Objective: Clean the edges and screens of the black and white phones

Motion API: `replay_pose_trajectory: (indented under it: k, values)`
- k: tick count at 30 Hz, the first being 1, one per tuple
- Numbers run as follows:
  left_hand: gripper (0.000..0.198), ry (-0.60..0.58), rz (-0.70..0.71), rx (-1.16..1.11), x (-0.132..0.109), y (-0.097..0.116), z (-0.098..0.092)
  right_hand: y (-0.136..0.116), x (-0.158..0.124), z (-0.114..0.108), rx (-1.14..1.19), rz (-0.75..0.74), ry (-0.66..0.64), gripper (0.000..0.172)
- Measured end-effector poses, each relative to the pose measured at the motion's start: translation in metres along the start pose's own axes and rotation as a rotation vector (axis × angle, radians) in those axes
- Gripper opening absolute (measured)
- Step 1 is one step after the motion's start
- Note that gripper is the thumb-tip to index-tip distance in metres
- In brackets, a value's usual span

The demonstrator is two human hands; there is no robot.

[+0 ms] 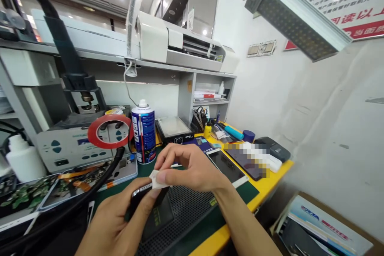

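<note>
My left hand (120, 216) grips a dark smartphone (140, 193) by its sides, with the bottom edge and its row of small holes turned up. Between the thumb and fingers of my right hand (187, 166) is a small white wipe (158, 180), pressed against the phone's upper corner. Beneath both hands lies a black perforated mat (192, 212). A dark flat box or card (159, 218) with faint print rests on it, partly covered by my left hand.
A blue spray can (144, 132) stands behind my hands, beside a roll of red tape (92, 132) and a grey rework station (66, 148). A white tablet (229, 166) lies to the right. Trays of circuit boards (30, 196) sit at left, with a black hose (102, 180) crossing them.
</note>
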State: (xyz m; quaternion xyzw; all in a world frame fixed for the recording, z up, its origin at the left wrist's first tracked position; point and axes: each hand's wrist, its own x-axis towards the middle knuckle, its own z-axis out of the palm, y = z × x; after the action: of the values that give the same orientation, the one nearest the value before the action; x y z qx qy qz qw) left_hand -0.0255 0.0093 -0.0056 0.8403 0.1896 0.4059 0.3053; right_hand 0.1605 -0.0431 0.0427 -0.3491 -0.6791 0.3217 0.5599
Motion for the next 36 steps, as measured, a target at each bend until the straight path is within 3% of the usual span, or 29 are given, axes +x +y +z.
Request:
replay_pose_trajectory:
  k: [4,13,24,29,36]
  values:
    - [0.025,0.038,0.028,0.052,0.003,-0.005,0.001,0.001,0.0,-0.004,0.043,0.023,0.023,0.014]
    - [0.031,0.078,0.073,0.05,0.003,0.002,0.001,0.0,0.005,0.034,-0.028,-0.081,0.136,0.021]
    - [0.027,0.063,-0.003,0.035,0.005,-0.001,0.0,0.001,0.0,0.002,-0.002,0.094,0.09,0.018]
    - [0.027,0.05,-0.031,0.01,0.005,0.0,0.0,0.004,0.001,0.01,-0.005,0.102,0.141,0.02]
    - [0.031,0.065,-0.013,-0.016,0.006,0.006,0.002,0.003,0.004,0.03,-0.009,-0.019,0.154,0.024]
